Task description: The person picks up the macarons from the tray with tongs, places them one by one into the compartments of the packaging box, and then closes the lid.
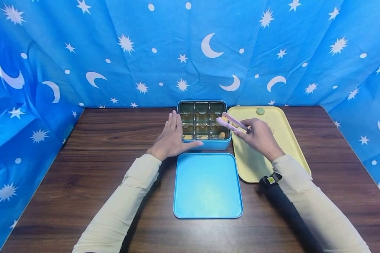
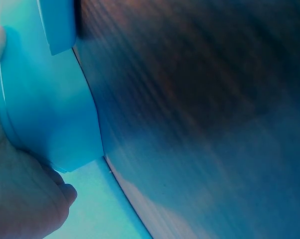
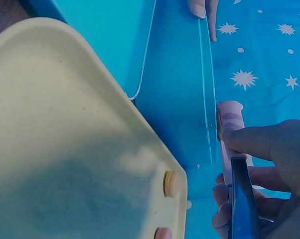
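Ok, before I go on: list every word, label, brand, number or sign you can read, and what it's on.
Nothing can be quoted reliably.
Left sleeve: small dark lettering near the cuff, too small to read.
Black device at the right wrist: small yellow-green patch, too small to tell any writing.
Blue box, lid, yellow tray, tongs: no writing seen.
Backdrop: only moons, stars and dots.
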### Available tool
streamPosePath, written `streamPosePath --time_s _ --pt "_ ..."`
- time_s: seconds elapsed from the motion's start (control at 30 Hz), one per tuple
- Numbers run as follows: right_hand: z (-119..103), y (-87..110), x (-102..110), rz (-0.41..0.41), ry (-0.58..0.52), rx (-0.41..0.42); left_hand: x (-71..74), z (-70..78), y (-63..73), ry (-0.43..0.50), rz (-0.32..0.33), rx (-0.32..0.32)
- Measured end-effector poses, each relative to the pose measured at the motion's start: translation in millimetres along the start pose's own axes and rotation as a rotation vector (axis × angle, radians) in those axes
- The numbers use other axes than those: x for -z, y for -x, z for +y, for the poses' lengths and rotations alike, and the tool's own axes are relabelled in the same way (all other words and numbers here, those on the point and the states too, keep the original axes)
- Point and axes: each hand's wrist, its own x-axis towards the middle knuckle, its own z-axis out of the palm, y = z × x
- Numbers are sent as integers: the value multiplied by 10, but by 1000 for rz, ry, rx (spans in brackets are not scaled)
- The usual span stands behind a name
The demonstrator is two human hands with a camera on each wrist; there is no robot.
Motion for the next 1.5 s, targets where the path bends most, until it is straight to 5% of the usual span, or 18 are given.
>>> streamPosePath --time_s 0.73,1.5 --pt "189 101 213 42 23 -44 -1 -33 -3 3 5 4" --pt "452 7 44 9 19 -85 0 -19 -3 8 0 2"
